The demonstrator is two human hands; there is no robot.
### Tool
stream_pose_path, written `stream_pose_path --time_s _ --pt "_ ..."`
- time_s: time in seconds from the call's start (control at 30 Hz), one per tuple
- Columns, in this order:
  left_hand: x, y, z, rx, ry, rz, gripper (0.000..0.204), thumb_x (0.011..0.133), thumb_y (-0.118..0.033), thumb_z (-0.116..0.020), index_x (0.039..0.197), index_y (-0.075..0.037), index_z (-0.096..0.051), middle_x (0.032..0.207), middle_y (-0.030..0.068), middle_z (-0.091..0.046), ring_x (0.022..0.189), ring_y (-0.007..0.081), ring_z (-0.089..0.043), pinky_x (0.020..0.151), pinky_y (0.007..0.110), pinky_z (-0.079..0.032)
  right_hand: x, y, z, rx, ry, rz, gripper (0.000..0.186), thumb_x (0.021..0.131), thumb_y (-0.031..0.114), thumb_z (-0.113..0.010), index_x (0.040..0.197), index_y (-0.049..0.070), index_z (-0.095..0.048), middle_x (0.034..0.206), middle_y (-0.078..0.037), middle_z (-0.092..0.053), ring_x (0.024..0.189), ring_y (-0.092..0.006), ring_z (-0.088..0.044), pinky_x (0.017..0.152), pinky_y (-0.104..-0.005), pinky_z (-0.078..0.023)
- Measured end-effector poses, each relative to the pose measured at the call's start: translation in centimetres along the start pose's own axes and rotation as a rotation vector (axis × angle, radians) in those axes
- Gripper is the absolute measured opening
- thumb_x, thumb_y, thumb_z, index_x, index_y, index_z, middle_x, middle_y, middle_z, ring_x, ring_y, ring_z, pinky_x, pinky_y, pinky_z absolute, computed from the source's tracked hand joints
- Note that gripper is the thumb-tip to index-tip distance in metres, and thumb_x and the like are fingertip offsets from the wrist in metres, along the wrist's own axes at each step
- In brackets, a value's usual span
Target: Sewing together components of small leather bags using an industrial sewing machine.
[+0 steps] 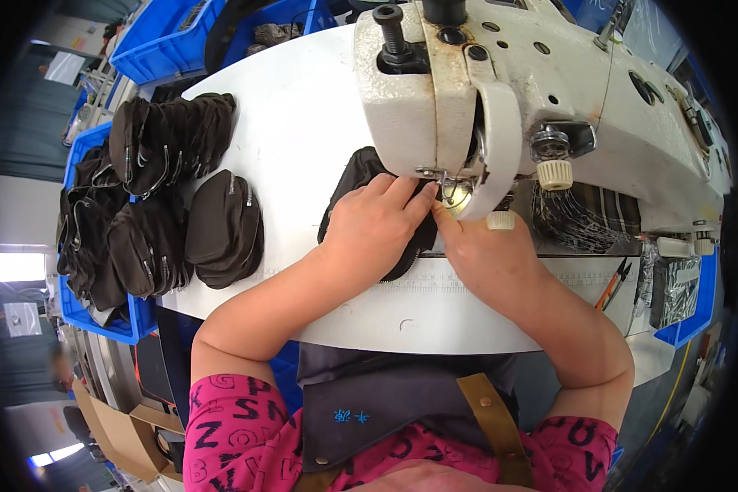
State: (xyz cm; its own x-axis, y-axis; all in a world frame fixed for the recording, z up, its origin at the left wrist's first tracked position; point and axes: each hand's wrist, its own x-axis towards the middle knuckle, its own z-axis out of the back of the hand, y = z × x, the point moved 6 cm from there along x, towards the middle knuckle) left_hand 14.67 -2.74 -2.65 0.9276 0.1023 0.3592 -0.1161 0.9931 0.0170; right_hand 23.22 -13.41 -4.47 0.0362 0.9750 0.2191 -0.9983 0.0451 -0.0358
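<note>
A black zippered pouch (pixel 354 175) lies under the head of a white sewing machine (pixel 406 98). Pressed on top of it is my left hand (pixel 375 220), its fingers curled and their tips close to the needle area. My right hand (pixel 488 250) comes in from the other side, thumb and forefinger pinched at the pouch's edge just below the presser foot. The two hands' fingertips nearly meet there. My fingers and the machine head hide the exact spot being gripped and part of the pouch.
Piles of black pouches (pixel 172 143) stand at the left, some in a blue bin (pixel 131 328). A single stack (pixel 225 230) sits nearer on the white table (pixel 295 107). At right are orange-handled snips (pixel 612 285) and dark pieces with loose threads (pixel 578 221).
</note>
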Motion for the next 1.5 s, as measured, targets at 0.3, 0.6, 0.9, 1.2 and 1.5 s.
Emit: stream_pose_path --time_s 0.3,0.6,0.9,1.2,1.5 --pt "0.3 -0.8 0.2 0.01 -0.031 -0.011 0.041 0.081 -0.01 -0.065 0.121 -0.003 -0.071 0.101 0.0052 -0.063 0.089 0.0189 -0.062 0.068 0.03 -0.054 0.0 -0.4 0.6 0.027 -0.028 0.015 0.045 0.078 0.006 -0.071 0.122 0.002 -0.071 0.072 -0.003 -0.068 0.061 -0.0214 -0.067 0.055 -0.0343 -0.049" --pt "0.5 -0.2 0.3 -0.122 0.028 0.081 0.033 0.09 -0.016 -0.072 0.122 -0.007 -0.071 0.101 0.0091 -0.07 0.089 0.0279 -0.07 0.072 0.038 -0.058 0.4 -0.8 0.8 0.053 -0.034 -0.023 0.04 0.081 0.005 -0.069 0.121 0.001 -0.071 0.077 -0.006 -0.07 0.067 -0.025 -0.071 0.059 -0.0369 -0.055" --pt "-0.6 -0.9 2.6 -0.327 0.308 -0.004 0.087 0.069 -0.033 -0.089 0.143 -0.009 -0.051 0.132 0.0136 -0.054 0.127 0.0341 -0.054 0.097 0.041 -0.055 -0.1 -2.2 -0.4 0.151 0.009 -0.061 0.032 0.083 0.009 -0.069 0.114 0.005 -0.073 0.07 -0.011 -0.067 0.063 -0.0316 -0.07 0.054 -0.0433 -0.054" --pt "0.1 4.8 1.3 -0.842 0.308 0.404 0.045 0.084 -0.014 -0.056 0.125 -0.004 -0.07 0.1 0.0228 -0.074 0.09 0.0383 -0.072 0.085 0.043 -0.057 0.1 0.8 0.5 0.171 0.078 -0.021 0.035 0.086 0.017 -0.068 0.115 -0.002 -0.073 0.095 -0.012 -0.07 0.091 -0.0284 -0.071 0.07 -0.0415 -0.057" --pt "-0.3 1.0 0.8 -0.519 0.185 0.099 0.038 0.081 -0.006 -0.067 0.118 -0.012 -0.073 0.106 0.0068 -0.066 0.099 0.0297 -0.068 0.081 0.042 -0.058 -1.0 5.0 1.5 0.217 -0.063 0.227 0.042 0.082 0.017 -0.073 0.116 -0.008 -0.069 0.12 -0.023 -0.066 0.121 -0.0363 -0.06 0.103 -0.0441 -0.05"
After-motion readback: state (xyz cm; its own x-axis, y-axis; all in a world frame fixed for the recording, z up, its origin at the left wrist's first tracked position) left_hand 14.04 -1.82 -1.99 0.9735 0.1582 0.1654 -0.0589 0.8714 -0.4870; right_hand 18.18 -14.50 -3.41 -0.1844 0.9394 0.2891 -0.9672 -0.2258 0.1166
